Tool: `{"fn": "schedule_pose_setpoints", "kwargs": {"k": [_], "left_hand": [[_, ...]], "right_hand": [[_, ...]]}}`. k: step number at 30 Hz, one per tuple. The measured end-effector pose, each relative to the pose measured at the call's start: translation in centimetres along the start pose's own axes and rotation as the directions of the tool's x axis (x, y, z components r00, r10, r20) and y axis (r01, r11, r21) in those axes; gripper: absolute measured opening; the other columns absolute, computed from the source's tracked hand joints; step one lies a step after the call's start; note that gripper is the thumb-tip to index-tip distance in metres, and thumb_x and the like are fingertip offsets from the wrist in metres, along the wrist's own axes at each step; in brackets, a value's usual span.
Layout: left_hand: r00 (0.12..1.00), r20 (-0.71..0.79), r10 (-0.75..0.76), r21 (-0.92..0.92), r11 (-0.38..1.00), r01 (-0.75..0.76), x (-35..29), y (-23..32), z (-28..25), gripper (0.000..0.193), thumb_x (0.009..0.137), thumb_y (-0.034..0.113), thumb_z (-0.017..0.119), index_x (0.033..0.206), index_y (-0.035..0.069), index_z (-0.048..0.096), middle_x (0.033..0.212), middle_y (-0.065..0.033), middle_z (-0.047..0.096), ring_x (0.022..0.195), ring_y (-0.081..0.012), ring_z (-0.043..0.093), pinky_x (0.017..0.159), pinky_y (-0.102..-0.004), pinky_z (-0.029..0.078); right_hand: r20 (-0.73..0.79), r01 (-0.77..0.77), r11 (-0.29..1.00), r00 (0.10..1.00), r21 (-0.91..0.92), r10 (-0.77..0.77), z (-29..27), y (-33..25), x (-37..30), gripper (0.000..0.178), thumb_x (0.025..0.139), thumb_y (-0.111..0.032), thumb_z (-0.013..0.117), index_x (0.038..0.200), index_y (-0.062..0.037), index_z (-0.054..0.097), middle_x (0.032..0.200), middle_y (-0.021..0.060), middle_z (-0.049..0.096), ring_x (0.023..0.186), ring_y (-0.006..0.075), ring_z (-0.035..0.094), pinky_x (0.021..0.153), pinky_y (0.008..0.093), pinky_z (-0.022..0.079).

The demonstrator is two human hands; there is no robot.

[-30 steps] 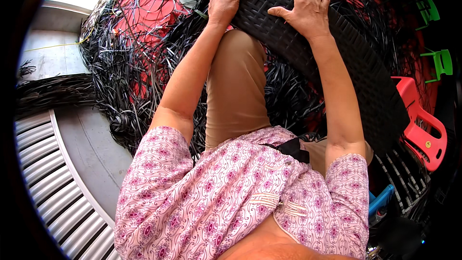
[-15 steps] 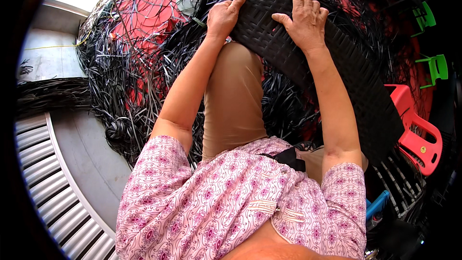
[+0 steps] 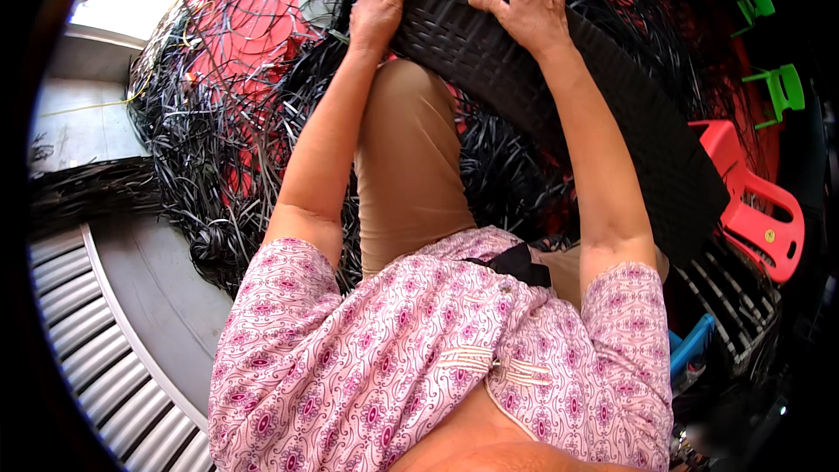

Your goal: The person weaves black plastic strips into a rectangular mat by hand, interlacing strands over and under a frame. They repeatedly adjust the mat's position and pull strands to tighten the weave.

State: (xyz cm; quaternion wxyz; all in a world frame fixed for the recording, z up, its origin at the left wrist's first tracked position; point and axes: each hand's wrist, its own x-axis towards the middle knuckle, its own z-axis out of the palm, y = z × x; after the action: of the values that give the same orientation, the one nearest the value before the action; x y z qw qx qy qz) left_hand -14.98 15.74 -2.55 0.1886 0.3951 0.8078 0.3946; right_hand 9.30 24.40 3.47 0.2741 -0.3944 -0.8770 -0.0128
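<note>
Woven black panel (image 3: 655, 144), slanting from beside the raised knee (image 3: 409, 92) toward a red plastic chair (image 3: 724, 157). Right hand (image 3: 531, 13): thumb spread wide from the fingers, on the panel. Left hand (image 3: 376, 19): fingers curled at the panel's left edge; whether it pinches cannot be told. Round yellow label (image 3: 770, 236) on the chair: illegible.

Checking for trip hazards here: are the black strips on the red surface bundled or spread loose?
Spread loose: the black strips cross in many directions, the red surface showing between them.
</note>
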Motion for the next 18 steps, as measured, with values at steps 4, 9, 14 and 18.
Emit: {"fn": "schedule_pose_setpoints", "kwargs": {"k": [4,9,14,18], "left_hand": [[0.999,-0.028,0.041,-0.041,0.998,-0.042,1.1,-2.8,0.3,0.081,0.089,0.081,0.046,0.103,0.007,0.079,0.102,-0.0226,0.074,0.106,-0.0405,0.068,0.095,-0.0459,0.05],[1.0,0.002,0.019,-0.063,0.998,-0.019,0.7,-0.9,0.3,0.078,0.089,0.078,0.052,0.104,0.006,0.079,0.094,-0.0158,0.077,0.096,-0.0307,0.072,0.09,-0.0385,0.05],[0.999,0.002,0.036,-0.048,0.998,-0.036,0.6,-0.3,-0.5,0.078,0.089,0.077,0.055,0.101,0.004,0.079,0.085,-0.0129,0.076,0.083,-0.0253,0.071,0.082,-0.0362,0.052],[1.0,0.015,0.01,-0.173,0.985,-0.007,0.2,0.5,-0.8,0.069,0.088,0.067,0.068,0.094,-0.001,0.079,0.08,-0.0015,0.072,0.074,-0.0095,0.061,0.072,-0.0271,0.049]], "right_hand": [[-0.032,-0.05,0.981,0.998,0.188,0.057,-7.2,2.7,-3.5,0.087,0.081,-0.056,0.076,0.142,-0.0006,0.049,0.14,0.0201,0.056,0.134,0.0361,0.05,0.112,0.0506,0.036],[0.17,-0.106,0.994,0.98,0.031,0.099,-10.7,9.1,-10.5,0.104,0.066,-0.066,0.083,0.146,-0.0081,0.051,0.145,0.0165,0.055,0.137,0.0319,0.049,0.116,0.0472,0.033],[0.12,-0.066,0.993,0.99,-0.098,0.078,-10.9,7.6,-11.6,0.106,0.065,-0.063,0.085,0.147,-0.0073,0.049,0.144,0.0125,0.055,0.137,0.0291,0.046,0.116,0.0465,0.03],[0.033,-0.029,0.981,0.999,-0.19,0.036,-9.8,6.6,-11.9,0.098,0.068,-0.059,0.083,0.143,-0.0055,0.051,0.135,0.011,0.059,0.125,0.0281,0.053,0.107,0.0466,0.036]]}}
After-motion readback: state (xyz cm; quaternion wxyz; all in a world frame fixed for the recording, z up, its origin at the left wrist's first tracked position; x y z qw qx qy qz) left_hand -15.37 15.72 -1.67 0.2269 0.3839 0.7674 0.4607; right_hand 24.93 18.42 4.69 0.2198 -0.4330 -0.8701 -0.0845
